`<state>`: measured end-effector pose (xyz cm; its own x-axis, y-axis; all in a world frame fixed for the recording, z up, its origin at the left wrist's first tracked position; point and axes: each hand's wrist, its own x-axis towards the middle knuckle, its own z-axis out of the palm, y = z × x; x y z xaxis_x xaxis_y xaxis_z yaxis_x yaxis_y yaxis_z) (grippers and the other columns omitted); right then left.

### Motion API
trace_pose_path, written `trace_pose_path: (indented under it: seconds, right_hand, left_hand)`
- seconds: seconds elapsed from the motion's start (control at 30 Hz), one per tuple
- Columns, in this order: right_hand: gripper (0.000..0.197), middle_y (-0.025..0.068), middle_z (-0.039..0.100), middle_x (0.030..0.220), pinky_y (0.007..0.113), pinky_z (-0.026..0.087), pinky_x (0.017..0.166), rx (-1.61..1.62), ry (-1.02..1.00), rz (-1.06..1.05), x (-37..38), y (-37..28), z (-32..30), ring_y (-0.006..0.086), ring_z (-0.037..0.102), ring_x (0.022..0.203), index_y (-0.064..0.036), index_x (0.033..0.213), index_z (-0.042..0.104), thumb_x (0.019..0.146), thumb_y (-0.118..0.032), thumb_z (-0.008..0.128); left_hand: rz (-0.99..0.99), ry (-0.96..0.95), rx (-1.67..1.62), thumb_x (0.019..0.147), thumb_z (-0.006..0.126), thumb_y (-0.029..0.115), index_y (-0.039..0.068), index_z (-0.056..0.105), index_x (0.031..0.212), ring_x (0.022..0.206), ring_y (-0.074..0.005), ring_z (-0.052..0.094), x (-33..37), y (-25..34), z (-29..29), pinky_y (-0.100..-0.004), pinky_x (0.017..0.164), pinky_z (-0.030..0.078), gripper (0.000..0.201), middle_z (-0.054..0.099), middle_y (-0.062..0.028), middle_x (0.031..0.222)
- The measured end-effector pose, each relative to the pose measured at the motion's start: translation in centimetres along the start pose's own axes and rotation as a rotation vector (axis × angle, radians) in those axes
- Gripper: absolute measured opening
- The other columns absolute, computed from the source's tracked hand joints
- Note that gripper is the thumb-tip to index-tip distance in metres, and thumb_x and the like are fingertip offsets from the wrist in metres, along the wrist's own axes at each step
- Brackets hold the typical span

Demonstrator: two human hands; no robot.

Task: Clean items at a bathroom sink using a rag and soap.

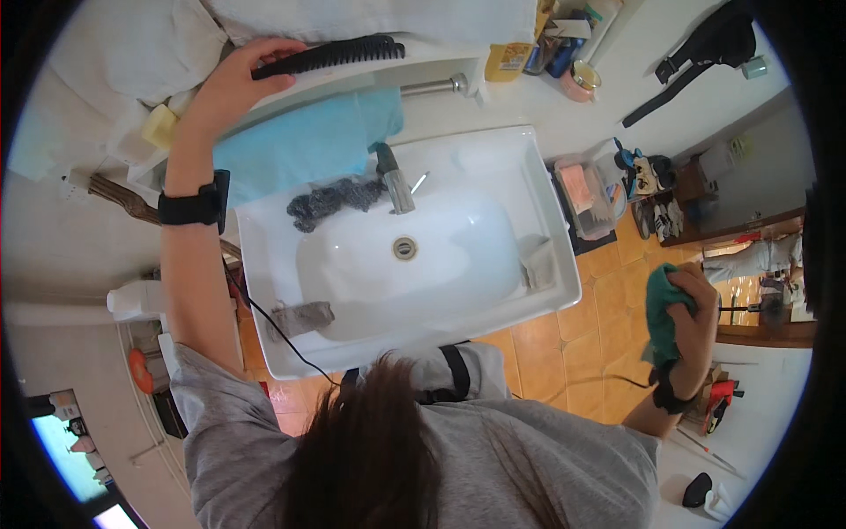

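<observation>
My left hand (236, 81) reaches up at the far left and is closed on one end of a black comb (339, 56). The comb's teeth point toward the sink, and it lies along the edge of a white shelf (441, 63). On the right, my right hand (699, 309) grips a bunched green cloth (661, 304) beyond the sink's right rim. Between the hands is the white sink (414, 304), with a tap (397, 185) at its back and a drain in the middle.
A light blue towel (300, 145) hangs from a metal rail under the shelf. Dark crumpled mesh (330, 204) lies on the sink's back rim. Grey cloths (304, 317) rest at both sides. Yellow soap (160, 126) sits by my left forearm. A clear box (582, 198) stands right of the sink.
</observation>
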<state>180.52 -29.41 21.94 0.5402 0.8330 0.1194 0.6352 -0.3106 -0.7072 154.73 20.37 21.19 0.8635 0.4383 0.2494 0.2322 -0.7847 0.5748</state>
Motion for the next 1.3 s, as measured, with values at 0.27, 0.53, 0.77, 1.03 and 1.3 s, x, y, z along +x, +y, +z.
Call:
trace_pose_path:
  seconds: [0.27, 0.53, 0.77, 1.03, 1.3]
  right_hand:
    - [0.031, 0.0122, 0.056, 0.080, 0.029, 0.044, 0.070, 0.228, -0.180, 0.141, -1.0, 7.2, 10.7, 0.0235, 0.056, 0.078, 0.0039, 0.084, 0.057, 0.056, 0.006, 0.046]
    - [0.020, 0.0146, 0.062, 0.091, 0.030, 0.046, 0.066, 0.401, -0.444, -0.081, 1.0, 5.9, 28.4, 0.0252, 0.059, 0.076, 0.0035, 0.073, 0.058, 0.062, 0.010, 0.043]
    - [0.022, 0.0104, 0.062, 0.099, 0.032, 0.048, 0.069, 0.345, -0.342, -0.354, 2.0, 4.0, 36.4, 0.0272, 0.060, 0.080, 0.0012, 0.073, 0.057, 0.064, 0.011, 0.040]
    - [0.024, 0.0074, 0.060, 0.092, 0.033, 0.047, 0.071, 0.306, -0.673, -0.078, 1.8, 1.8, 38.9, 0.0255, 0.060, 0.080, -0.0056, 0.091, 0.057, 0.067, -0.002, 0.051]
    - [0.055, 0.0074, 0.051, 0.112, 0.036, 0.049, 0.069, 0.068, -0.773, -0.559, 1.3, -3.6, 46.7, 0.0257, 0.059, 0.085, -0.0152, 0.117, 0.045, 0.068, -0.025, 0.066]
  left_hand:
    - [0.223, 0.433, 0.437, 0.075, 0.061, 0.014, 0.009, 0.057, 0.105, 0.097, -0.0250, 0.050, -2.9, 1.8, 2.5, -0.0341, 0.085, 0.039, 0.030, 0.056, -0.0102, 0.101]
    - [-0.487, 0.198, 0.285, 0.072, 0.058, 0.005, 0.003, 0.057, 0.098, 0.092, -0.0314, 0.053, -27.6, -6.0, 17.0, -0.0377, 0.080, 0.042, 0.026, 0.058, -0.0131, 0.099]
    - [-0.667, -0.105, 0.463, 0.068, 0.061, 0.007, 0.006, 0.054, 0.105, 0.110, -0.0254, 0.044, -39.0, -11.8, 23.7, -0.0404, 0.095, 0.031, 0.037, 0.052, -0.0102, 0.110]
    - [-0.810, -0.238, 0.298, 0.063, 0.063, 0.009, 0.007, 0.056, 0.090, 0.096, -0.0263, 0.051, -36.6, -9.6, 21.9, -0.0377, 0.081, 0.041, 0.028, 0.055, -0.0086, 0.097]
    - [-0.425, 0.065, 0.423, 0.071, 0.054, 0.006, 0.007, 0.054, 0.084, 0.091, -0.0257, 0.053, -37.6, -4.4, 20.7, -0.0365, 0.079, 0.042, 0.014, 0.057, -0.0065, 0.095]
